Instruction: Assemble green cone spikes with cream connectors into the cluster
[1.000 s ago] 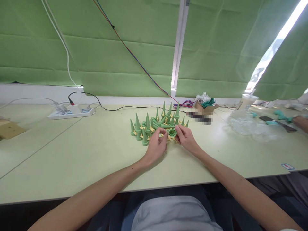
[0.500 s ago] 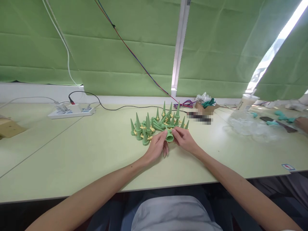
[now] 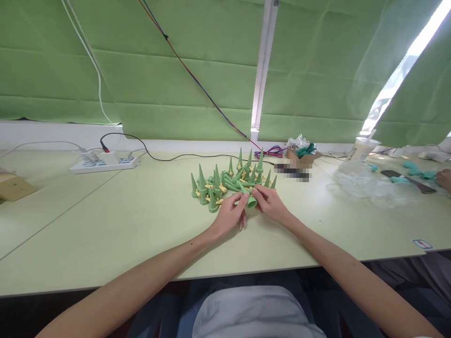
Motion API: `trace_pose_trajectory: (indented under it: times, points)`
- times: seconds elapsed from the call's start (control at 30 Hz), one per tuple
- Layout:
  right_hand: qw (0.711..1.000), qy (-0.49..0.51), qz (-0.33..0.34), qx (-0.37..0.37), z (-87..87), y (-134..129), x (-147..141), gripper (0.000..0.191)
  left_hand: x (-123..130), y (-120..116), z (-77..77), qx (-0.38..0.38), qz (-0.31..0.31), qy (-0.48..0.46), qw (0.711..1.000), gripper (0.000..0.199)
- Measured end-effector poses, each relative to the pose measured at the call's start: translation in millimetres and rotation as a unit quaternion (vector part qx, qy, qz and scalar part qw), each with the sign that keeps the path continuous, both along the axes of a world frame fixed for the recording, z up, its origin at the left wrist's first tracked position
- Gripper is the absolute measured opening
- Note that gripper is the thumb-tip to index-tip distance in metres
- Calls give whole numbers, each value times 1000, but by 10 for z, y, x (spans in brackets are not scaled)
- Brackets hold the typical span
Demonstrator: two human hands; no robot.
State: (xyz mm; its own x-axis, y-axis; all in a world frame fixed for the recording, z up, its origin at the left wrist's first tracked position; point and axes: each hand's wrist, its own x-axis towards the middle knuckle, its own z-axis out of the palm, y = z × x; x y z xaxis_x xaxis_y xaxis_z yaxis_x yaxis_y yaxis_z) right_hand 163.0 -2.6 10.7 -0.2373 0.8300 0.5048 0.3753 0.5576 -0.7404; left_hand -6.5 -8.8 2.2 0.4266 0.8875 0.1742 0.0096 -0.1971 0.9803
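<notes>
Green cone (image 3: 251, 202) is btwn L grip (image 3: 243, 199) & R grip (image 3: 255, 193), both pinching it from opp. sides over the tabletop (image 3: 148, 211), tilted w/ hollow end facing near side, tip pointing away twd other cones (image 3: 217, 180) just beyond.

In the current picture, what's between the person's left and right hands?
A green cone lies between the left hand and the right hand, its wide end toward the wearer; the head view shows this.

A small workroom, by its look — green plastic cones (image 3: 217, 182) cluster on a long desk (image 3: 105, 234) beneath green blinds (image 3: 193, 103), a power strip (image 3: 109, 167) near the wall.
</notes>
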Motion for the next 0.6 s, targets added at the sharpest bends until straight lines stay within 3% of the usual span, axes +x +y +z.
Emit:
trace_pose_trajectory:
  times: [0.6]
  points:
    - [999, -47, -14, 13, -3, 6, -3, 47, -19, -88, 100, 77, 28, 82, 993, 27]
